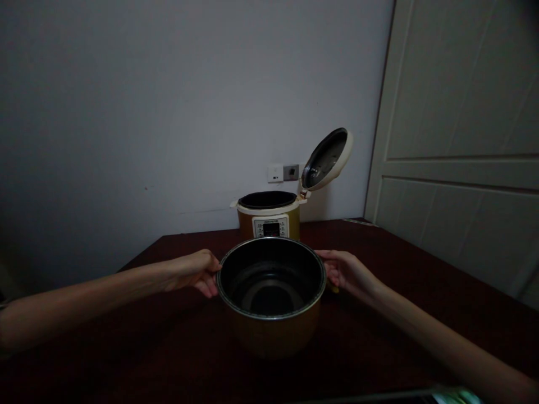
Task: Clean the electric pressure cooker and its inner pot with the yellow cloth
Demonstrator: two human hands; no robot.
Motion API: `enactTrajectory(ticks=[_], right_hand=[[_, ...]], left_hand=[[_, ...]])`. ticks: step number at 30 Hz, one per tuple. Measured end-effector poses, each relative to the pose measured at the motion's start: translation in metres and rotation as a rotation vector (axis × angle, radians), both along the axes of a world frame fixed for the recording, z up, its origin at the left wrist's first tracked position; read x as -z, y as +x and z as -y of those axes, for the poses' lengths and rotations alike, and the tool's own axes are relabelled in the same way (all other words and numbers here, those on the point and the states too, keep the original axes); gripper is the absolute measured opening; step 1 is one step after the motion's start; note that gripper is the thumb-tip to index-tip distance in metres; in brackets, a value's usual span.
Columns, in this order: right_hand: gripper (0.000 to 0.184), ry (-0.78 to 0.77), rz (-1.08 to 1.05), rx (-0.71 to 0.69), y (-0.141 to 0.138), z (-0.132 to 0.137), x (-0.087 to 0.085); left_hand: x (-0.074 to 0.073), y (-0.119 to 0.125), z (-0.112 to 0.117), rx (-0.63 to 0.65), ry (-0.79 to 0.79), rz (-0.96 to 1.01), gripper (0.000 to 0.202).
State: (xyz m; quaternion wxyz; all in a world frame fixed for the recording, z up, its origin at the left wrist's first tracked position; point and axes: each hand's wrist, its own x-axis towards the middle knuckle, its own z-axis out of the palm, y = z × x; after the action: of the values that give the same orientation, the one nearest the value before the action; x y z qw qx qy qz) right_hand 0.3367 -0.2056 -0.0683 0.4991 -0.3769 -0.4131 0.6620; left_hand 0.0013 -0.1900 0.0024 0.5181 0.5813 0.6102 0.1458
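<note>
The pot [272,300] is just in front of the rice cooker [269,216], between two hands; I cannot tell if its bottom touches the table [391,258]. Both arms stretch forward toward the cooker, coming inward from the two sides. The left hand [197,273], left-front of the cooker, has curled fingers and grips the pot at its left edge. The right hand [345,274], right-front of the cooker, bends at the wrist and grips the opposite edge, its fingertips partly hidden. The pot is round and upright, with dark inside, a thin shiny rim and a dull golden-brown outside; no food shows in it. On the cooker's right side, its lid [327,160] stands raised. Behind the cooker is a pale wall [189,112].
</note>
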Motion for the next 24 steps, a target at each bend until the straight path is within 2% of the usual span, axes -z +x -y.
enactTrajectory(ticks=[6, 12, 16, 18, 20, 22, 24], right_hand=[[0.026, -0.004, 0.131, -0.047, 0.004, -0.005, -0.001], [0.031, 0.014, 0.242, -0.095, 0.010, -0.010, -0.004], [0.033, 0.026, 0.275, -0.096, 0.011, -0.009, -0.002], [0.035, 0.028, 0.297, -0.109, 0.012, -0.010, -0.001], [0.041, 0.007, 0.398, -0.112, 0.018, -0.014, -0.002], [0.048, 0.048, 0.624, -0.075, 0.029, -0.024, -0.002], [0.045, 0.244, 0.959, 0.018, 0.043, -0.038, -0.001]], left_hand=[[0.008, -0.002, -0.006, -0.005, -0.033, -0.002, 0.014], [0.016, -0.002, -0.011, 0.057, -0.060, -0.024, 0.016], [0.017, 0.000, -0.012, 0.057, -0.073, -0.048, 0.016], [0.012, -0.002, -0.014, 0.095, -0.072, -0.074, 0.017], [0.003, -0.006, -0.021, 0.194, -0.090, -0.162, 0.019], [-0.010, -0.011, -0.035, 0.315, -0.105, -0.324, 0.022], [-0.022, -0.015, -0.053, 0.338, -0.009, -0.466, 0.024]])
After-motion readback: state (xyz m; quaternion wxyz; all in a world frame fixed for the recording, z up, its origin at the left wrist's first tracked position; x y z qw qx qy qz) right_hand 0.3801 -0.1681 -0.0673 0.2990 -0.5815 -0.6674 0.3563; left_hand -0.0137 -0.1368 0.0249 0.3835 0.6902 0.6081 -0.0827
